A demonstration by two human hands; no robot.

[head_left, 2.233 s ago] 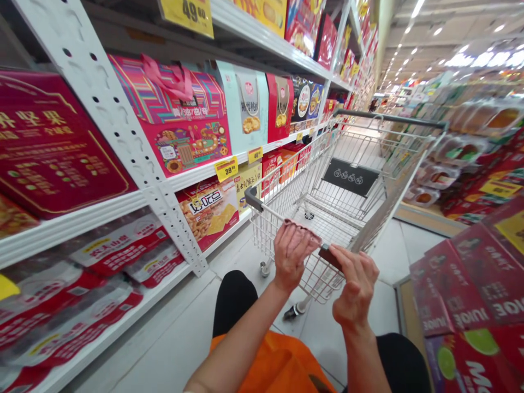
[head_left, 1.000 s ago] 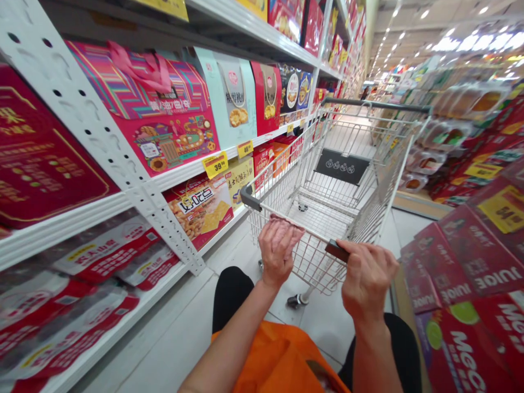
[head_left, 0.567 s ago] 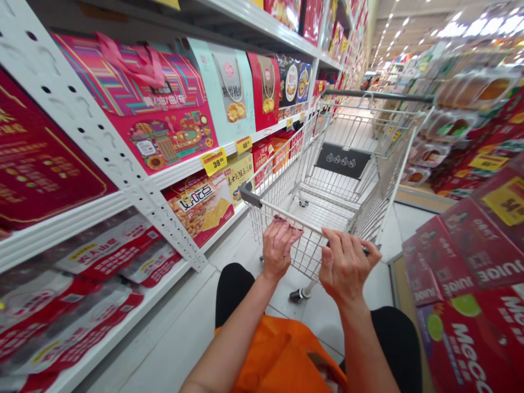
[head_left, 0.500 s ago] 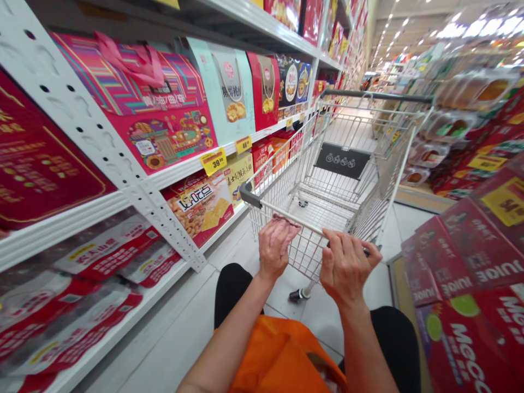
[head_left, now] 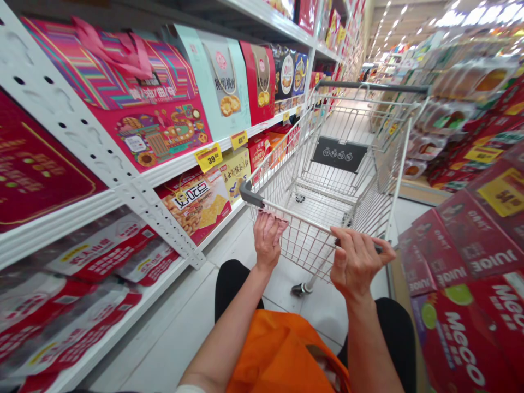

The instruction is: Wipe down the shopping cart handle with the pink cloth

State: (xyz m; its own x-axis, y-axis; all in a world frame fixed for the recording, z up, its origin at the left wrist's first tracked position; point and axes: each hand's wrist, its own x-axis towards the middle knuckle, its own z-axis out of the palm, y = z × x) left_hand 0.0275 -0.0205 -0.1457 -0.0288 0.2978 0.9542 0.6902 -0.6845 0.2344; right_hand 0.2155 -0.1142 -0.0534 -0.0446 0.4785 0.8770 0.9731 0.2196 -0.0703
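Left hand (head_left: pixel 267 245): fingers together, clamped on a pink cloth (head_left: pixel 275 222), pressed to the front rail of the cart (head_left: pixel 339 154) near its grey corner cap (head_left: pixel 250 195). Right hand (head_left: pixel 358 259): fingers bent over the rail's other end, a dark piece showing beneath; mostly hidden, cannot tell how firmly it grips. Cart stands upright before the knees, wire basket, on pale floor tiles (head_left: pixel 164 333). Store aisle: white shelf (head_left: pixel 61 215) on the left with gift boxes and yellow price tags; stacked red juice cartons (head_left: pixel 477 237) on the right; ceiling lights beyond.
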